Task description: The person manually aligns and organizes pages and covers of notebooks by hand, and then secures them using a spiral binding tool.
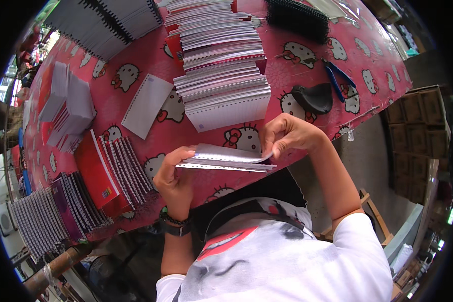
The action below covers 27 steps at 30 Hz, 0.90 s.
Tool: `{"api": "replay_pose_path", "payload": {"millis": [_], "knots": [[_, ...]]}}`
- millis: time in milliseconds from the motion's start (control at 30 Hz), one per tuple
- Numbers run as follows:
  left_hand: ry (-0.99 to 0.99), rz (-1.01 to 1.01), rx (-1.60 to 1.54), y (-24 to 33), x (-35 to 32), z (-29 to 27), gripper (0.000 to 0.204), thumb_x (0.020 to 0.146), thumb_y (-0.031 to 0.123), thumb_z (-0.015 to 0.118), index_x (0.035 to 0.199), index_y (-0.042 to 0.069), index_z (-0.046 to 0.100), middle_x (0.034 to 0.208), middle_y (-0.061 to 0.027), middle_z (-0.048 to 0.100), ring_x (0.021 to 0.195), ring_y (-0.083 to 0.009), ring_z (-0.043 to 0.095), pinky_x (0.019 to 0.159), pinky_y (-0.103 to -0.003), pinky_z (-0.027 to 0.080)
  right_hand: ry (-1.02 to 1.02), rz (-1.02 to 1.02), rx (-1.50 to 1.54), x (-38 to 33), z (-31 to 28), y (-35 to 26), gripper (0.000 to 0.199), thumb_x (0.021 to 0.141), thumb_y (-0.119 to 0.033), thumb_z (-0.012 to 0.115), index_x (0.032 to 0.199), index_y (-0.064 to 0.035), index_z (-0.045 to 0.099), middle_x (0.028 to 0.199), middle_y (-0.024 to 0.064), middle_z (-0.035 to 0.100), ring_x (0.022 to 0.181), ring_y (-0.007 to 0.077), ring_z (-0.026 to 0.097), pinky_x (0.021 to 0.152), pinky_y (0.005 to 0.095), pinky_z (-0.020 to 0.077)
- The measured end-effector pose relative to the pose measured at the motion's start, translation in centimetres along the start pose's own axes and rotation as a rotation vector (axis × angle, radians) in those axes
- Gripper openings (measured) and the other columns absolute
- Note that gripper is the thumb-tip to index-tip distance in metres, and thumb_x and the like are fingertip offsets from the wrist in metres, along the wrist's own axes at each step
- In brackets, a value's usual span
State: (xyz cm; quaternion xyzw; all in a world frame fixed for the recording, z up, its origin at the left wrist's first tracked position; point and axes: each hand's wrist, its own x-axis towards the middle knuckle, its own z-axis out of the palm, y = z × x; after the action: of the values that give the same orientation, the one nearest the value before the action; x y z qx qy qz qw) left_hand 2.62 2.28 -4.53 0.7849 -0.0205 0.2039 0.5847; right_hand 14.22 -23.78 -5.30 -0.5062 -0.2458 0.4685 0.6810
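Note:
My left hand grips the left end of a thin punched notebook block, held just above the near edge of the red patterned table. My right hand pinches its right end, lifting the top sheet or cover with thumb and fingers. A row of holes runs along the block's near edge. Just beyond my hands lies a long overlapping stack of similar punched paper blocks, fanned away from me.
A single loose sheet block lies left of the stack. Red-covered and spiral-bound notebooks are fanned at the left. A black coil bundle, blue pliers and a black curved object sit at right. Cardboard boxes stand beyond the table.

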Motion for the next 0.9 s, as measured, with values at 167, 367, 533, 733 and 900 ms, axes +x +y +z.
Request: {"api": "replay_pose_path", "payload": {"millis": [167, 367, 533, 733, 900], "knots": [[0.083, -0.046, -0.015, 0.2, -0.7, 0.4, 0.035, 0.070, -0.011, 0.063, 0.102, 0.002, 0.059, 0.105, -0.0125, 0.062, 0.098, -0.0206, 0.060, 0.083, -0.029, 0.046, 0.312, -0.284, -0.427, -0.5, 2.5, 0.0, 0.009, 0.079, -0.006, 0.068, 0.083, -0.0007, 0.062, 0.076, -0.0014, 0.059, 0.063, 0.0020, 0.050, 0.054, 0.0184, 0.0391], [0.037, 0.003, 0.172, 0.8, -1.4, 0.9, 0.043, 0.067, -0.011, 0.064, 0.107, 0.004, 0.057, 0.111, -0.0124, 0.060, 0.102, -0.0225, 0.059, 0.087, -0.032, 0.046, 0.794, -0.353, -0.569, -0.3, 4.5, 0.7, 0.008, 0.079, 0.000, 0.064, 0.084, -0.0022, 0.060, 0.076, 0.0005, 0.058, 0.059, 0.0025, 0.049, 0.050, 0.0181, 0.0381], [-0.080, -0.017, 0.125, 0.5, -2.0, 0.5, 0.032, 0.069, -0.007, 0.067, 0.097, 0.004, 0.057, 0.102, -0.0115, 0.061, 0.093, -0.0197, 0.060, 0.082, -0.030, 0.046, 0.902, -0.548, -0.446, 0.5, 4.5, 0.5, 0.021, 0.080, -0.001, 0.063, 0.099, -0.0039, 0.056, 0.079, 0.0018, 0.059, 0.061, 0.0056, 0.053, 0.055, 0.0186, 0.0423], [0.057, -0.266, -0.276, 1.9, -1.6, 3.4, 0.033, 0.079, -0.007, 0.062, 0.103, 0.005, 0.044, 0.093, -0.0043, 0.054, 0.084, -0.0114, 0.054, 0.079, -0.027, 0.045, 0.483, -0.548, -0.160, 0.2, 6.3, 1.1, 0.029, 0.081, -0.010, 0.065, 0.105, -0.0026, 0.051, 0.095, 0.0059, 0.057, 0.083, 0.0096, 0.055, 0.069, 0.0210, 0.0441], [-0.004, -0.144, -0.354, 0.6, -2.8, 3.6, 0.036, 0.074, -0.008, 0.065, 0.099, 0.006, 0.043, 0.101, -0.0095, 0.048, 0.096, -0.0162, 0.048, 0.087, -0.030, 0.040, 0.575, -0.449, -0.011, 0.6, 9.1, 2.5, 0.016, 0.084, -0.012, 0.061, 0.094, -0.0020, 0.053, 0.091, 0.0061, 0.055, 0.083, 0.0109, 0.051, 0.074, 0.0241, 0.0407]]}}
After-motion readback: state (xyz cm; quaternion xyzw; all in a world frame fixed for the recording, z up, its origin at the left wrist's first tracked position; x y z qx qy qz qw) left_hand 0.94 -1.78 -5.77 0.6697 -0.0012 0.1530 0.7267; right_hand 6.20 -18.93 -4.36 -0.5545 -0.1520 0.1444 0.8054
